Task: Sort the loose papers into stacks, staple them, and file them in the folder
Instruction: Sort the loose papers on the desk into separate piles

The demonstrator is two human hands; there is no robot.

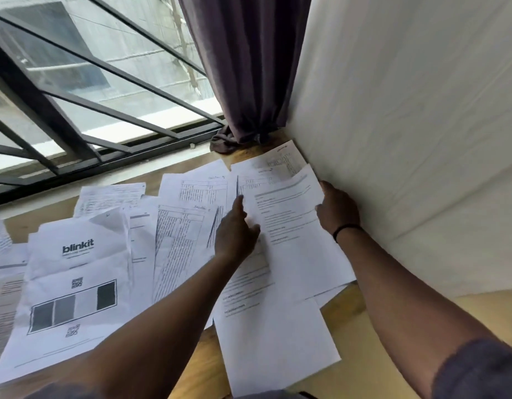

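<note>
Loose papers [174,226] are spread all over a wooden desk [344,335], and both hands are working on the top sheet [289,223], the one lying closest to the white wall [407,139].

The right hand [337,210] is pinching that sheet's edge on the wall side, thumb over the paper and fingers curled behind it. There's a black band [347,229] on that wrist. The left hand [237,228] is pressing on the sheet's other edge with the index finger stretched out along it; the rest of its fingers are hidden, so can't tell whether it's actually gripping anything.

More printed pages sit under that sheet, one with tables [280,162] poking out at its far end and a mostly blank one [275,341] sticking out toward the camera. Away from the wall, past the left hand, there are two more table pages [180,240], then a big sheet marked "blinkit" [76,283] with grey boxes and QR codes on it.

Beyond the sheet's far end, a dark curtain [246,67] hangs down onto the desk by a barred window [90,90].
</note>
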